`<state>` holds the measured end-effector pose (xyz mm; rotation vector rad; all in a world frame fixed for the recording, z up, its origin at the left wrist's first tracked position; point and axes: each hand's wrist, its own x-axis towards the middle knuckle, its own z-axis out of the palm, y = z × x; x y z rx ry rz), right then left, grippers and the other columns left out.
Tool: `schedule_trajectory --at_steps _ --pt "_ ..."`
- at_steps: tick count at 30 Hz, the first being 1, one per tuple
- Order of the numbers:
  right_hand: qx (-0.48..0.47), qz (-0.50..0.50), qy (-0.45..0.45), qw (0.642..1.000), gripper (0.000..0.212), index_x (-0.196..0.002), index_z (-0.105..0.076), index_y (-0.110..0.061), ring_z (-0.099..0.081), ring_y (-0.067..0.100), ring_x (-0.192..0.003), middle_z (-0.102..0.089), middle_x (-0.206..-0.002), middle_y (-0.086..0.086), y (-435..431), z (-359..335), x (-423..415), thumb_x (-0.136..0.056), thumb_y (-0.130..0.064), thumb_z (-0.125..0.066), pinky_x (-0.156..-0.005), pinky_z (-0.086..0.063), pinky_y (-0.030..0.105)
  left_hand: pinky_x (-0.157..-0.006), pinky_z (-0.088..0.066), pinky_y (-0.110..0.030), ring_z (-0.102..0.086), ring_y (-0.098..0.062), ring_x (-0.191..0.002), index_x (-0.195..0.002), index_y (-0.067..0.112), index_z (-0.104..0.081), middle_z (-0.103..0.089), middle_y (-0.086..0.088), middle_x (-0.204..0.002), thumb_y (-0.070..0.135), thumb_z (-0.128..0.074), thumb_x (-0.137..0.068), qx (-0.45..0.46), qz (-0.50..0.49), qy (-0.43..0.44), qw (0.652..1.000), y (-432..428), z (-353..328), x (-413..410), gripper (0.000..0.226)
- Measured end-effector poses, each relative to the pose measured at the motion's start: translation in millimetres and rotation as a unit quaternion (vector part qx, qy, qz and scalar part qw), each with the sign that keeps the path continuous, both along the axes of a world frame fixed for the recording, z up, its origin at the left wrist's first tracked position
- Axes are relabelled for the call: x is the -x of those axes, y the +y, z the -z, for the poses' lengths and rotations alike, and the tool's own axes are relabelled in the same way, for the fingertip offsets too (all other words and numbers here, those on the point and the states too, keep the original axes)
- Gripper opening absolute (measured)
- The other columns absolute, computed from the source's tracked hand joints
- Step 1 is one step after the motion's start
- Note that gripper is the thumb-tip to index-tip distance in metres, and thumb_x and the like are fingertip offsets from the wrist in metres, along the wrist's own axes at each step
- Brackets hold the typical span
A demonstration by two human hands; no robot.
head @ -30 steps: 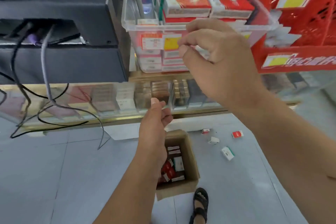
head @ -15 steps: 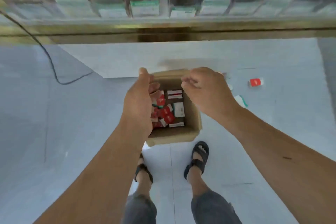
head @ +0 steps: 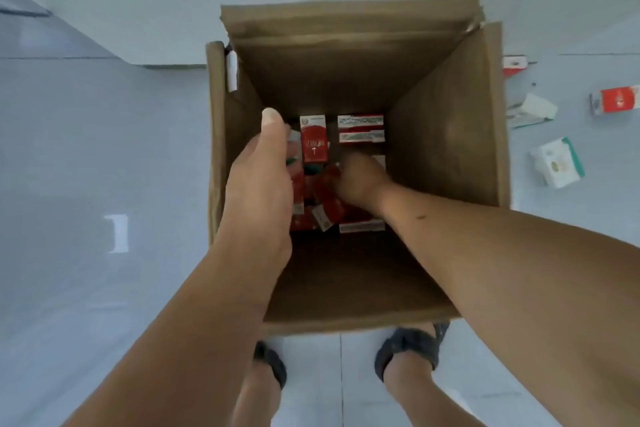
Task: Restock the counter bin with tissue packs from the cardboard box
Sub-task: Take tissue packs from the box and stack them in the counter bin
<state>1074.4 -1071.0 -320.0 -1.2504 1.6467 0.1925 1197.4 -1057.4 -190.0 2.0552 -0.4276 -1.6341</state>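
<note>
No wording is coming through legibly. Inside the cardboard box, an upright red tissue pack is showing white characters above a small white umbrella-like mark, all too blurred to read. Just beside it, two flat packs are carrying lines of print on pale strips, equally unreadable. On the floor outside the box's right wall, a red pack and a white-and-green pack are showing only blurred emblems.
</note>
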Motion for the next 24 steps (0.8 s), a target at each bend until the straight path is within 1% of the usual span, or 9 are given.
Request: schedule_trajectory --at_steps 3,5,7,10,12,16,20,21,24 --pt "0.0 0.085 -0.001 0.996 0.034 -0.124 -0.061 -0.013 -0.061 0.026 -0.113 -0.065 -0.12 0.008 -25 53 -18 -0.095 -0.031 -0.062 -0.088 -0.047 0.033 -0.094 -0.041 -0.033 -0.056 -0.005 -0.113 -0.137 0.041 -0.055 -0.063 0.018 -0.125 0.065 -0.035 -0.1 0.006 -0.03 -0.015 0.999 0 37 -2 0.049" --pt "-0.002 0.151 -0.004 0.989 0.045 -0.131 -0.055 -0.01 -0.057 0.028 -0.119 -0.061 -0.129 0.01 -39 78 -28 -0.095 -0.035 -0.062 -0.09 -0.044 0.033 -0.092 -0.038 -0.032 -0.056 -0.005 -0.116 -0.138 0.041 -0.057 -0.064 0.017 -0.127 0.064 -0.036 -0.1 0.012 -0.037 -0.015 0.999 -4 51 -1 0.049" --pt "0.003 0.181 -0.003 0.984 0.054 -0.136 -0.051 -0.009 -0.056 0.028 -0.121 -0.058 -0.134 0.01 -48 95 -35 -0.094 -0.041 -0.063 -0.093 -0.042 0.032 -0.088 -0.037 -0.029 -0.057 -0.007 -0.118 -0.137 0.038 -0.059 -0.064 0.013 -0.131 0.061 -0.035 -0.101 0.016 -0.042 -0.002 0.999 -11 58 2 0.049" --pt "0.002 0.154 0.022 0.988 0.048 -0.13 -0.055 -0.009 -0.057 0.028 -0.12 -0.059 -0.132 0.012 -55 111 -41 -0.095 -0.041 -0.06 -0.091 -0.043 0.032 -0.08 -0.035 -0.025 -0.058 -0.009 -0.121 -0.135 0.034 -0.06 -0.065 0.009 -0.133 0.057 -0.035 -0.103 0.023 -0.053 0.011 0.998 -17 65 1 0.047" --pt "-0.009 0.143 0.025 0.989 0.05 -0.134 -0.051 -0.007 -0.054 0.029 -0.124 -0.056 -0.136 0.013 -58 115 -43 -0.097 -0.039 -0.059 -0.094 -0.042 0.032 -0.076 -0.034 -0.022 -0.058 -0.006 -0.12 -0.135 0.035 -0.061 -0.065 0.012 -0.131 0.059 -0.034 -0.102 0.034 -0.048 0.015 0.998 -16 67 -1 0.048" --pt "0.026 0.229 0.031 0.973 0.052 -0.137 -0.05 -0.007 -0.052 0.031 -0.127 -0.054 -0.14 0.014 -59 112 -46 -0.099 -0.042 -0.054 -0.098 -0.042 0.033 -0.078 -0.034 -0.022 -0.057 -0.005 -0.119 -0.135 0.037 -0.06 -0.065 0.014 -0.131 0.061 -0.034 -0.101 0.035 -0.046 0.008 0.998 -14 65 -3 0.05" --pt "0.067 0.243 0.021 0.967 0.048 -0.132 -0.053 -0.006 -0.055 0.031 -0.123 -0.058 -0.134 0.015 -44 83 -39 -0.098 -0.039 -0.056 -0.096 -0.045 0.034 -0.099 -0.035 -0.034 -0.058 -0.006 -0.117 -0.13 0.038 -0.062 -0.066 0.016 -0.122 0.063 -0.035 -0.1 0.033 -0.029 0.011 0.999 -11 49 1 0.047" --pt "0.064 0.252 0.012 0.965 0.045 -0.131 -0.054 -0.007 -0.056 0.03 -0.122 -0.059 -0.133 0.014 -41 71 -36 -0.097 -0.036 -0.058 -0.093 -0.045 0.033 -0.097 -0.036 -0.035 -0.057 -0.007 -0.117 -0.129 0.038 -0.062 -0.065 0.016 -0.122 0.064 -0.035 -0.1 0.031 -0.024 0.014 0.999 -9 41 2 0.047" --pt "0.071 0.263 -0.001 0.962 0.04 -0.124 -0.058 -0.01 -0.061 0.028 -0.113 -0.063 -0.124 0.011 -33 30 -23 -0.093 -0.036 -0.062 -0.084 -0.046 0.03 -0.077 -0.036 -0.028 -0.056 -0.009 -0.115 -0.142 0.038 -0.053 -0.062 0.014 -0.127 0.066 -0.034 -0.1 0.017 -0.024 0.012 0.999 -10 12 10 0.054"
